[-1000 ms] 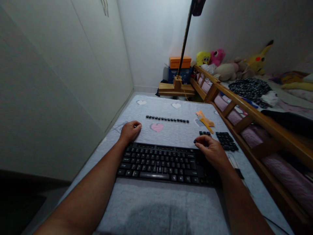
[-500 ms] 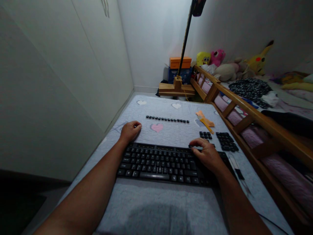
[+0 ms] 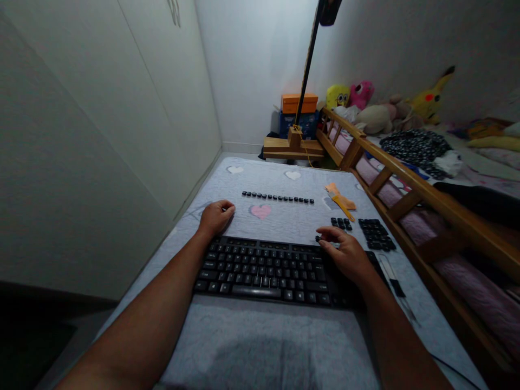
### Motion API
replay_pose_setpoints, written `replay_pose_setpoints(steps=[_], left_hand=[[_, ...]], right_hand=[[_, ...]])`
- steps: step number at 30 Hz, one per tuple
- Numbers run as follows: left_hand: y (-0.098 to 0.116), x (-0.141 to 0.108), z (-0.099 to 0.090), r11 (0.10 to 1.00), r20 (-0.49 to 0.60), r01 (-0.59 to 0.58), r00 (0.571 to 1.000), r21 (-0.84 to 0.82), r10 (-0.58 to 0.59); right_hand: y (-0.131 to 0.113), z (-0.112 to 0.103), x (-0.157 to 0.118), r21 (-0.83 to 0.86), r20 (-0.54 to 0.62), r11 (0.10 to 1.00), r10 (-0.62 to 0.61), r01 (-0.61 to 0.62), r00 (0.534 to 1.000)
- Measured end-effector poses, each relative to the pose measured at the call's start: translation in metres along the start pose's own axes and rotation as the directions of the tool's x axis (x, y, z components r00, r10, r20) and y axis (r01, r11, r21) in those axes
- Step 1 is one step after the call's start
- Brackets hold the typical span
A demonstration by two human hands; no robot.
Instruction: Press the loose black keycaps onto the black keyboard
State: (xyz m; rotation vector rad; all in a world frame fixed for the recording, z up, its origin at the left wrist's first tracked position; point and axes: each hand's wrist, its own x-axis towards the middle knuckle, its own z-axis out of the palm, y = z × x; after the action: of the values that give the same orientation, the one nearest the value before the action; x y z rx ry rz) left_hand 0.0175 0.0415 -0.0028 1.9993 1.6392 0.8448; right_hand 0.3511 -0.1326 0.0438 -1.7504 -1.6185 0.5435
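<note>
A black keyboard (image 3: 260,271) lies across the cloth-covered table, with its right-hand section partly under my right forearm. My right hand (image 3: 341,246) is above its upper right part. Thumb and index finger pinch a small black keycap (image 3: 318,238) just past the keyboard's back edge. My left hand (image 3: 217,216) rests loosely closed on the cloth behind the keyboard's left corner, and nothing shows in it. Farther back, several black keycaps (image 3: 278,197) stand in one straight row. Two more groups of keycaps lie to the right, a small one (image 3: 341,223) and a larger block (image 3: 376,234).
An orange-handled brush (image 3: 343,207) lies on an orange cloth (image 3: 346,200) at the back right. A thin tool with a black grip (image 3: 398,288) lies right of the keyboard. A wooden bed rail (image 3: 402,179) borders the table's right side; a white cabinet (image 3: 101,135) stands left.
My right hand has lifted slightly, and the keycap at its fingertips has moved a little away from me and to the right. My left hand has stayed in place.
</note>
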Motion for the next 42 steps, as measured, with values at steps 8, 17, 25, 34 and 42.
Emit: replay_pose_setpoints(steps=[8,17,25,34,42], left_hand=[[0.004,-0.001,-0.002,1.000,0.008,0.023,1.000,-0.002,-0.023],[0.000,-0.001,-0.001,1.000,0.006,0.007,1.000,-0.003,-0.007],[0.004,-0.001,-0.003,1.000,0.010,0.003,1.000,-0.001,-0.003],[0.003,-0.001,-0.002,1.000,0.006,0.012,1.000,-0.002,-0.012],[0.000,0.000,0.000,1.000,0.001,0.004,1.000,-0.002,-0.004]], right_hand=[[0.008,-0.005,0.003,0.174,-0.126,0.984,0.061,-0.039,0.990],[0.010,-0.013,0.004,0.314,-0.194,0.945,0.155,-0.088,0.969],[0.014,-0.025,0.005,0.443,-0.309,0.890,0.259,-0.103,0.915],[0.021,-0.032,0.007,0.517,-0.468,0.856,0.293,-0.010,0.834],[0.017,-0.034,0.007,0.526,-0.467,0.851,0.300,-0.011,0.832]])
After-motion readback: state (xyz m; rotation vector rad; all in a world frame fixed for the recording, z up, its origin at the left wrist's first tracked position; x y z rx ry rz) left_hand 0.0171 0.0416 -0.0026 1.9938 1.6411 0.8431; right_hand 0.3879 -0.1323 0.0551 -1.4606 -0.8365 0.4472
